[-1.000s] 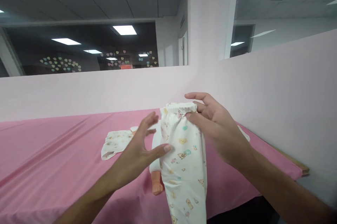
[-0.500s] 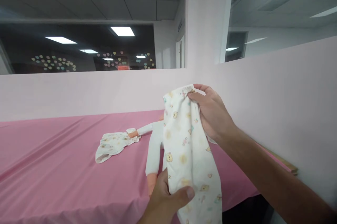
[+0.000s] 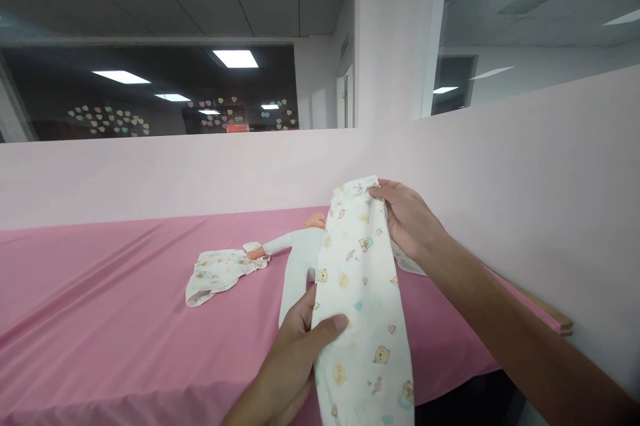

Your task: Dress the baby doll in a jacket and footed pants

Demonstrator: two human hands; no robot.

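A pair of white baby pants (image 3: 360, 306) printed with small bears hangs lengthwise before me. My right hand (image 3: 407, 213) pinches the upper right corner by the gathered waistband, thumb in front. Lower down, my left hand (image 3: 300, 346) grips the left edge, its thumb lying over the cloth and the other fingers behind. Beyond the pants lies a baby doll (image 3: 300, 259) in a white bodysuit, one arm stretched to the left. The pants hide much of its body and part of its head.
A small printed garment (image 3: 220, 271) lies by the doll's hand on the pink tablecloth (image 3: 125, 319). More pale printed cloth (image 3: 411, 263) shows behind my right wrist. Low white walls (image 3: 175, 176) with windows close off the back and right. A board edge (image 3: 540, 303) runs along the right.
The pants have shifted a little to the right and hang flatter at the top. My left hand has moved up and left along the edge. More of the doll's head shows.
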